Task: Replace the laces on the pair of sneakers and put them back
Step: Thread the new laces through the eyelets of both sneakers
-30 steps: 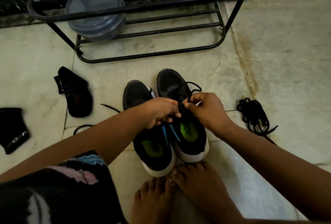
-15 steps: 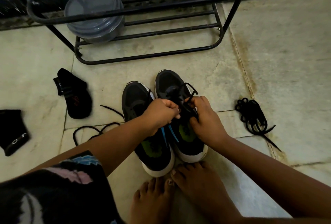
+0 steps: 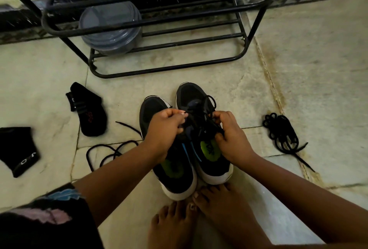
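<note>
Two black sneakers with white soles stand side by side on the floor, toes pointing away from me. Over the right sneaker (image 3: 211,161) both hands work a black lace (image 3: 209,101) that loops above its eyelets. My left hand (image 3: 165,129) pinches one lace end with curled fingers. My right hand (image 3: 232,137) pinches the other side of the lace at the tongue. The left sneaker (image 3: 175,173) sits partly under my left wrist. A loose black lace (image 3: 107,153) lies on the floor to the left, and a bundled black lace (image 3: 280,133) lies to the right.
A black metal shoe rack (image 3: 159,23) stands ahead, with a grey lidded container (image 3: 111,27) on its lowest shelf. Two black socks lie at the left, one (image 3: 87,109) near the sneakers and one (image 3: 18,149) at the frame edge. My bare feet (image 3: 199,215) touch the sneaker heels.
Both hands have shifted slightly toward the sneaker's toe along the lace, and the right hand has turned lower over the tongue. More of the loose lace on the left is in view.
</note>
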Demonstrator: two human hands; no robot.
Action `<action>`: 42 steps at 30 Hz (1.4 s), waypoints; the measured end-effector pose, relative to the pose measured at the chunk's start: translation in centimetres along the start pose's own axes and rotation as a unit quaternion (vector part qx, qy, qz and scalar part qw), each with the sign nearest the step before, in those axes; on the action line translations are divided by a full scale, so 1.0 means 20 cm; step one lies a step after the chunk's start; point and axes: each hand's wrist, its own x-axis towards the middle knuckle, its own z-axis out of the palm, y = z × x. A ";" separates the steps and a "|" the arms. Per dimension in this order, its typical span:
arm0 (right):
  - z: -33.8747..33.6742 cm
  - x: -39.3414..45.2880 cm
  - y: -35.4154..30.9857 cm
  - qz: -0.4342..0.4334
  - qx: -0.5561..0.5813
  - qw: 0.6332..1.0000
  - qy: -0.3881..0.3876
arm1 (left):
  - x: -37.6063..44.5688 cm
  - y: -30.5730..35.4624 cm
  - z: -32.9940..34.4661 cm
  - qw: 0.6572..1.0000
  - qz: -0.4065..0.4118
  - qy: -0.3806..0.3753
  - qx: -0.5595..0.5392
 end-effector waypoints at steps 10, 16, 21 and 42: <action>0.00 0.00 -0.01 0.012 0.004 1.000 0.003 | 0.08 0.25 -0.17 0.910 -0.082 0.021 -0.406; 0.00 0.00 -0.01 0.008 0.003 1.000 0.003 | 0.07 0.13 -0.17 0.918 0.219 -0.006 0.330; 0.00 0.00 0.00 0.000 -0.002 1.000 0.005 | 0.04 0.03 -0.13 0.794 0.323 -0.094 0.506; 0.00 -0.02 0.00 -0.010 -0.020 1.000 0.014 | 0.08 0.10 -0.14 0.973 -0.053 -0.070 -0.215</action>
